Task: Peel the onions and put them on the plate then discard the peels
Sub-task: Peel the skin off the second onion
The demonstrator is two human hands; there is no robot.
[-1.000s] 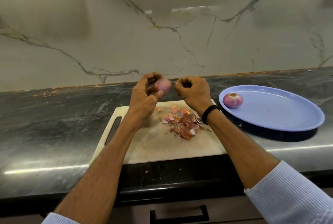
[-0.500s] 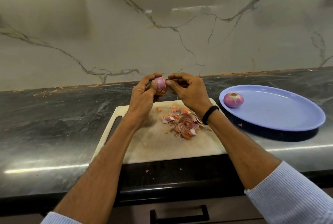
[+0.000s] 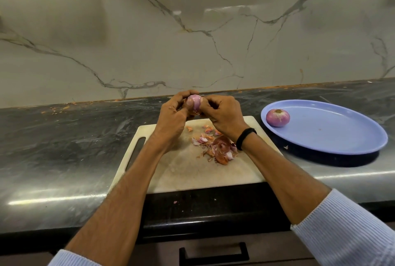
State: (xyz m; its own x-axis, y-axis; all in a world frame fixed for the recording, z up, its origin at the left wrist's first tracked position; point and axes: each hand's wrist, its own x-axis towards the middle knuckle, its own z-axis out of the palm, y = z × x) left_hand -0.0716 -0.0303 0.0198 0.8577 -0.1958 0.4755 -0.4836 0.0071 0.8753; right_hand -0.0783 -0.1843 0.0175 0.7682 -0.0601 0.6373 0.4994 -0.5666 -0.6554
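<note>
1. Since a second ago my right hand (image 3: pixel 224 116) has come across from where it hung clenched just beside the small pink-purple onion (image 3: pixel 195 101). Its curled fingers now press on the onion's right side.
2. At far left, the dark marbled stone countertop (image 3: pixel 64 148) carries orange crumbs near the wall.
3. The white plastic cutting board with a slot handle (image 3: pixel 166 176) sits under my work, I think so that falling skin lands in one place.
4. My left hand (image 3: pixel 171 116) grips the onion from the left, thumb across its front. It steadies the bulb in the air above the board's far edge.
5. The right hand, with a black wristband (image 3: pixel 245 138), seems to be pinching at the remaining skin. I cannot see exactly which bit the fingertips have.
6. A loose heap of papery pink and orange peels (image 3: pixel 220 150) lies on the board below that wrist and is not yet discarded.
7. To the right, the round blue plastic plate (image 3: pixel 342 137) holds one peeled purple onion (image 3: pixel 277 117) near its left rim. The plate is close enough for a short carry.
</note>
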